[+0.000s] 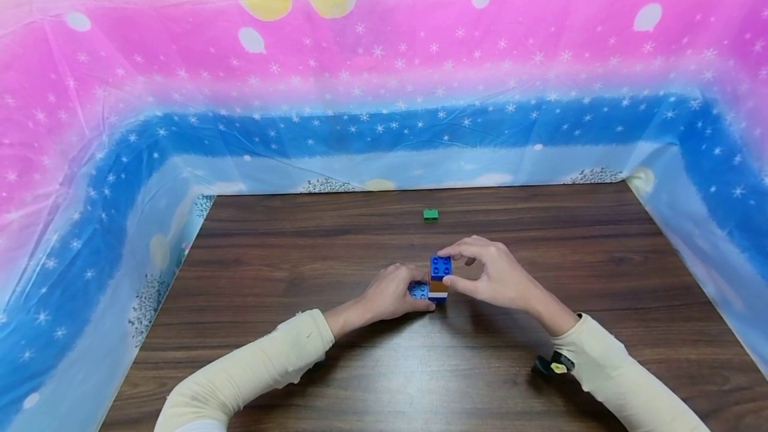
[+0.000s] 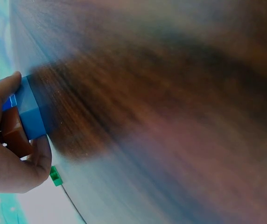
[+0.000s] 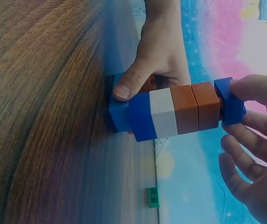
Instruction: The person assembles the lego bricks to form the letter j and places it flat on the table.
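A stack of toy building bricks stands on the table between the two hands. In the right wrist view it runs from a dark blue brick (image 3: 142, 117) through a white brick (image 3: 163, 113) and two orange-brown bricks (image 3: 185, 109). My right hand (image 1: 497, 273) pinches a blue brick (image 3: 232, 105) at the top end, which sits slightly tilted with a narrow gap below it. My left hand (image 1: 391, 293) grips the light blue brick (image 1: 419, 291) at the base between thumb and fingers. Another orange-brown brick (image 2: 16, 133) shows within the left hand's grasp.
A small green brick (image 1: 430, 215) lies alone near the far edge of the dark wooden table (image 1: 288, 239). A pink and blue patterned cloth (image 1: 384, 85) hangs behind the table and along its sides.
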Demonstrator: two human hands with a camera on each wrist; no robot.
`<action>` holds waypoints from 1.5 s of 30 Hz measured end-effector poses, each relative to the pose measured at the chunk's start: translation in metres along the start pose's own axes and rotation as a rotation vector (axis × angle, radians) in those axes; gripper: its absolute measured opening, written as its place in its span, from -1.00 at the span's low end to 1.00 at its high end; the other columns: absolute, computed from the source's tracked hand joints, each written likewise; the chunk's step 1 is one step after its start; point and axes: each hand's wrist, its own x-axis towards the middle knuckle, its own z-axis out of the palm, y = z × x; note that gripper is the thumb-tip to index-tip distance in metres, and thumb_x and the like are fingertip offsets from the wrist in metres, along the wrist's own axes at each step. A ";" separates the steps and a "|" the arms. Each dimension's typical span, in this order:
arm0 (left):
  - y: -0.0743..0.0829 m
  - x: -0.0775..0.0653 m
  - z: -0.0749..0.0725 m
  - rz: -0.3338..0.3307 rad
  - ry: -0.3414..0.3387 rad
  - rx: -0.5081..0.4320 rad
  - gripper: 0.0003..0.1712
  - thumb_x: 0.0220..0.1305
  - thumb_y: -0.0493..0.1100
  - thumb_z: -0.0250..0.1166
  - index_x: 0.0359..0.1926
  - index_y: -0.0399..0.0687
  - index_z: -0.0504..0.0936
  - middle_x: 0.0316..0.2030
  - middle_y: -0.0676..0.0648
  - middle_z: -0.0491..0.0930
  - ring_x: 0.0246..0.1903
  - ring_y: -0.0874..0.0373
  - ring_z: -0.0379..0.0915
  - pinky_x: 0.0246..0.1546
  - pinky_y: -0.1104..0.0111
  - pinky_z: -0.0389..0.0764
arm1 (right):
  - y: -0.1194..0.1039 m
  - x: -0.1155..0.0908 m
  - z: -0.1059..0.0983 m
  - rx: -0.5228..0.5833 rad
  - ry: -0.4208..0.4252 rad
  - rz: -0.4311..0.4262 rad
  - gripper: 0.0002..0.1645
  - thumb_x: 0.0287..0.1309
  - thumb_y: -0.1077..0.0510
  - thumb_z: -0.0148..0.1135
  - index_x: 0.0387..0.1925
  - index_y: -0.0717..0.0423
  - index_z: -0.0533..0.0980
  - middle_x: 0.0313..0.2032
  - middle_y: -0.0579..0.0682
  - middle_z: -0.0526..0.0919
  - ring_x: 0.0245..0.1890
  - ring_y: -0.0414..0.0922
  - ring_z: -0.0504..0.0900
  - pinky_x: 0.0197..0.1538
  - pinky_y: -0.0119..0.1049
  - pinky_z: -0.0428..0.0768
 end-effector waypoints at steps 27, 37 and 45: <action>-0.001 0.000 0.003 -0.002 -0.001 0.008 -0.51 0.21 0.08 0.52 0.10 -0.03 0.74 -0.03 0.04 0.75 -0.13 0.23 0.62 -0.10 0.32 0.56 | 0.004 0.003 0.000 -0.015 -0.030 -0.035 -0.57 0.18 -0.05 0.48 0.09 -0.09 0.69 -0.06 -0.20 0.72 -0.11 -0.18 0.65 -0.17 -0.06 0.66; 0.000 0.000 0.002 -0.010 -0.002 0.009 -0.51 0.20 0.09 0.52 0.09 -0.02 0.74 -0.01 0.03 0.74 -0.07 0.20 0.63 -0.06 0.30 0.59 | 0.002 0.005 0.001 -0.016 -0.036 -0.026 -0.58 0.14 0.03 0.51 0.07 -0.05 0.71 -0.13 -0.25 0.69 -0.17 -0.28 0.60 -0.16 -0.10 0.65; -0.001 0.000 0.001 0.002 -0.002 -0.001 -0.52 0.21 0.08 0.52 0.08 -0.03 0.74 0.00 0.03 0.74 -0.06 0.20 0.64 -0.10 0.35 0.60 | -0.001 0.009 -0.003 -0.014 -0.065 -0.026 -0.58 0.11 0.07 0.51 0.05 -0.05 0.71 -0.18 -0.30 0.69 -0.23 -0.33 0.61 -0.18 -0.27 0.60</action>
